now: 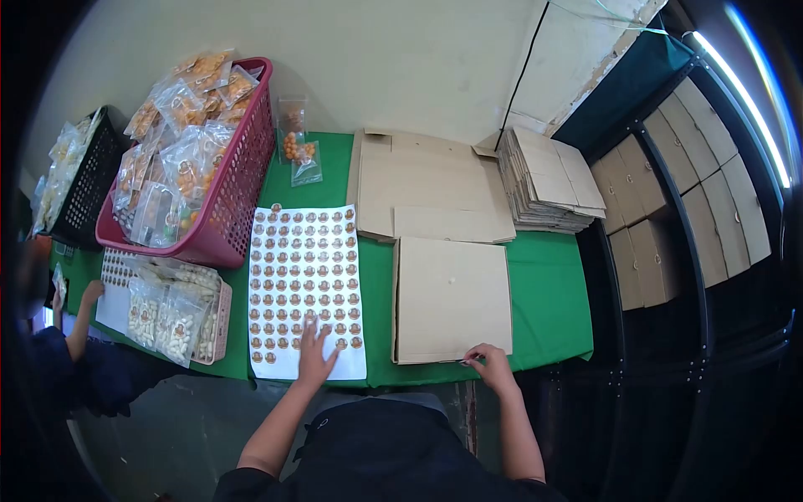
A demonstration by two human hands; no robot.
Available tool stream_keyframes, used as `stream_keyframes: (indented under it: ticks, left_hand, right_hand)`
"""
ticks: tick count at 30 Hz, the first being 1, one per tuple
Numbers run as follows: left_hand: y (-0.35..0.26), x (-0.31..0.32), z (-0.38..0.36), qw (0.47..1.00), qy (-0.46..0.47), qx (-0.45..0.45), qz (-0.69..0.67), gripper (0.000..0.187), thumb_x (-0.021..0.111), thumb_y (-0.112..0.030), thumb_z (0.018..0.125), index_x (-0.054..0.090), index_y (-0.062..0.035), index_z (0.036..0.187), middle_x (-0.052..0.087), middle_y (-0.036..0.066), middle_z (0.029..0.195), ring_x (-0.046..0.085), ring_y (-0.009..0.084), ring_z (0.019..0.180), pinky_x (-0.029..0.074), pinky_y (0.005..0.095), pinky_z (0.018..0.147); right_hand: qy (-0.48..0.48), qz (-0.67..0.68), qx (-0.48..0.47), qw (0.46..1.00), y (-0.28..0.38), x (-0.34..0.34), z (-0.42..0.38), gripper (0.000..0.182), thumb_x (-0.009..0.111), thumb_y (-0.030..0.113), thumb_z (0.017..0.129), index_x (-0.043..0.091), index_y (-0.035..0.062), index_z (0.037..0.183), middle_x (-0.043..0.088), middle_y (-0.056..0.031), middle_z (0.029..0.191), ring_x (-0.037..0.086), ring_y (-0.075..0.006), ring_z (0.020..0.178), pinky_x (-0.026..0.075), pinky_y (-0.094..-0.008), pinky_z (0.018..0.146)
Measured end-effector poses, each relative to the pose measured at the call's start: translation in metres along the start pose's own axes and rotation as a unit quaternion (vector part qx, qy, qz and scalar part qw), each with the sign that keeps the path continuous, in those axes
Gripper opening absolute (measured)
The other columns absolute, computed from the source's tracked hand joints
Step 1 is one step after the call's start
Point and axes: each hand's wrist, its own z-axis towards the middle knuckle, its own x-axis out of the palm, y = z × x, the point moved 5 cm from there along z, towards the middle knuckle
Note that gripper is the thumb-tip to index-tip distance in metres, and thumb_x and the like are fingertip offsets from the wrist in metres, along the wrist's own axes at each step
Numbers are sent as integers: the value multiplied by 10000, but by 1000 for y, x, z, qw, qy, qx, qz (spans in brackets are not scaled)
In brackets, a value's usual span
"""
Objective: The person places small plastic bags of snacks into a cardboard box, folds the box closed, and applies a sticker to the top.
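Note:
My left hand point(315, 356) lies with fingers spread on a white sheet of round brown stickers point(305, 293), over its lower rows; the bottom row has only a couple of stickers at its left end. At the near edge of a closed flat cardboard box point(452, 301), my right hand point(492, 366) is pinched on a small thin piece point(465, 361), too small to name surely. That box lies on the green cloth, to the right of the sheet.
Behind the box lie flattened cardboard point(435, 180) and a stack of folded cartons point(552, 180). A pink basket point(238, 180) heaped with snack bags stands left, beside a smaller basket point(224, 322). Shelves with boxes point(711, 222) rise right. Another person's hand point(93, 291) is far left.

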Motion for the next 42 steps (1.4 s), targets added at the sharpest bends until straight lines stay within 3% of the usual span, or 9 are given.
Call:
stream_keyframes:
  ticks: [2, 5, 6, 8, 11, 14, 23, 33, 42]
  left_hand:
    - [-45, 10, 8, 996, 45, 57, -57, 522, 672, -280, 757, 490, -126, 1221, 330, 159, 1364, 237, 373, 1296, 235, 504, 1030]
    - [-132, 31, 17, 973, 110, 197, -49, 525, 689, -330, 731, 520, -156, 1196, 361, 128, 1348, 256, 348, 1293, 215, 538, 1028]
    - [-155, 42, 21, 974, 107, 194, -46, 525, 689, -330, 731, 520, -156, 1196, 361, 128, 1348, 256, 348, 1293, 215, 538, 1028]
    - [-197, 67, 22, 945, 150, 290, -26, 501, 686, -346, 722, 533, -172, 1167, 368, 108, 1348, 266, 328, 1296, 187, 539, 1044]
    - [-203, 112, 27, 934, 190, 297, 58, 498, 673, -347, 717, 542, -183, 1169, 391, 74, 1334, 263, 304, 1297, 148, 559, 1050]
    - [-200, 123, 26, 932, 169, 303, 103, 468, 655, -345, 733, 553, -183, 1161, 402, 54, 1332, 275, 290, 1294, 150, 559, 1053]
    - [-209, 125, 22, 939, 143, 301, 91, 405, 633, -348, 754, 590, -178, 1118, 429, 39, 1320, 308, 279, 1284, 158, 549, 1055]
    - [-225, 120, 20, 958, 91, 266, 55, 509, 715, -460, 642, 617, -138, 1023, 496, 59, 1240, 364, 293, 1244, 188, 583, 1024]
    - [-224, 132, 19, 964, 51, 252, 72, 370, 716, -354, 658, 615, -119, 925, 531, 57, 1163, 393, 295, 1211, 200, 579, 1023]
  right_hand:
    - [70, -51, -58, 995, -3, 8, 3, 147, 657, -16, 675, 628, 27, 812, 624, -93, 764, 595, -245, 771, 472, -334, 711]
    - [85, -31, -60, 994, -11, 5, 8, 216, 670, 6, 665, 617, 41, 871, 628, -86, 761, 589, -260, 757, 466, -346, 696]
    - [87, -30, -64, 994, -15, 3, 10, 216, 670, 6, 665, 617, 41, 871, 628, -86, 761, 589, -260, 757, 466, -346, 696]
    - [111, -32, -77, 990, -23, 0, 14, 218, 675, -5, 686, 611, 34, 891, 627, -75, 740, 608, -192, 708, 470, -304, 699]
    - [139, 22, -71, 987, -26, -3, 19, 222, 679, 5, 687, 590, 37, 887, 627, -69, 732, 604, -187, 687, 470, -305, 676]
    - [170, 20, -105, 980, -34, 3, 26, 238, 676, 15, 689, 559, 42, 895, 630, -62, 721, 608, -189, 679, 467, -307, 644]
    - [139, -51, -226, 963, -37, 5, 32, 242, 691, 122, 695, 536, 93, 879, 631, -30, 710, 598, -231, 689, 453, -365, 608]
    - [144, -80, -230, 959, -37, 5, 27, 244, 697, 148, 689, 546, 107, 875, 627, -21, 715, 599, -232, 735, 461, -365, 629]
    - [113, -100, -270, 951, -29, 3, 22, 238, 691, 137, 687, 553, 110, 879, 601, -30, 794, 591, -235, 806, 471, -371, 664]
